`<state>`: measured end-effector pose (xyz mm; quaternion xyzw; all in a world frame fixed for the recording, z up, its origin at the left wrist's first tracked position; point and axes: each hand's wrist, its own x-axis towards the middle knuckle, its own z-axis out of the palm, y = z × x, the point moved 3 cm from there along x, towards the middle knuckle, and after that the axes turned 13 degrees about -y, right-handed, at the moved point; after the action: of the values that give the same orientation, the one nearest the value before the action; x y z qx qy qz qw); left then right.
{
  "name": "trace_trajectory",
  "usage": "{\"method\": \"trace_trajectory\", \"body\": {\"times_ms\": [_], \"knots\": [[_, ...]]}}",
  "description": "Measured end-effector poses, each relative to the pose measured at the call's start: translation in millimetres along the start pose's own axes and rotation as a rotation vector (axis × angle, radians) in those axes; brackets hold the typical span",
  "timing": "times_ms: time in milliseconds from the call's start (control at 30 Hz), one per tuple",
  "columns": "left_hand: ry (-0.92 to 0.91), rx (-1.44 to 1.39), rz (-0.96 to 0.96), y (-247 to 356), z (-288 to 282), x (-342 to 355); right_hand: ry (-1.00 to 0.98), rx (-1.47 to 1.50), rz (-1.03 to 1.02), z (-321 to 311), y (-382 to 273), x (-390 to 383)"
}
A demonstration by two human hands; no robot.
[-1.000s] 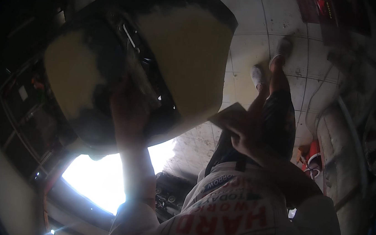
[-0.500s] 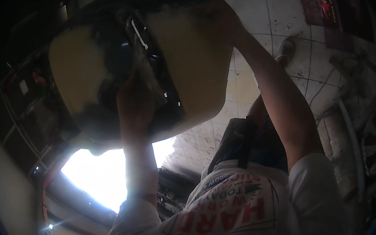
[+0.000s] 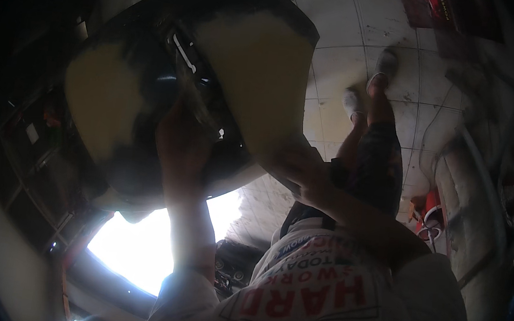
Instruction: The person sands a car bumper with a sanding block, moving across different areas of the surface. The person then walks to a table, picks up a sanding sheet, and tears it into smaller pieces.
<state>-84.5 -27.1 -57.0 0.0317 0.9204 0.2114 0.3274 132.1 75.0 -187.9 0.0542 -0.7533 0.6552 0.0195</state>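
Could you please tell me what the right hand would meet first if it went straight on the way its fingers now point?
Most likely the larger tan patch on the large dark panel: the right hand is at that panel's edge, though dim light hides whether it already touches.

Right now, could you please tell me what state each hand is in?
Left hand: closed, holding the car body panel.
Right hand: at the panel's edge; whether open or closed cannot be told.

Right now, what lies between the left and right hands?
In the head view, only the panel: its dark band nearer the left hand, then its tan patch toward the right hand.
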Motion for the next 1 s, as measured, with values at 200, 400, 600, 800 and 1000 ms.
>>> {"method": "trace_trajectory", "body": {"times_ms": [200, 400, 600, 800, 1000], "knots": [[-0.035, -0.22, -0.145, 7, 14, -7, -0.184, -0.059, 0.216, -48, 88, -24], [-0.41, -1.44, 0.003, -21, 14, 9, 0.009, -0.236, 0.414, -101, 233, 81], [-0.145, -1.531, -0.177, -54, -17, -2, 0.017, 0.108, 0.554, -98, 268, 126], [-0.055, -1.664, -0.096, -68, -28, -4, 0.043, -0.018, 0.5, -61, 255, 117], [-0.075, -1.821, -0.126, -59, -27, -10, 0.181, -0.143, 0.413, -25, 222, 92]]}}
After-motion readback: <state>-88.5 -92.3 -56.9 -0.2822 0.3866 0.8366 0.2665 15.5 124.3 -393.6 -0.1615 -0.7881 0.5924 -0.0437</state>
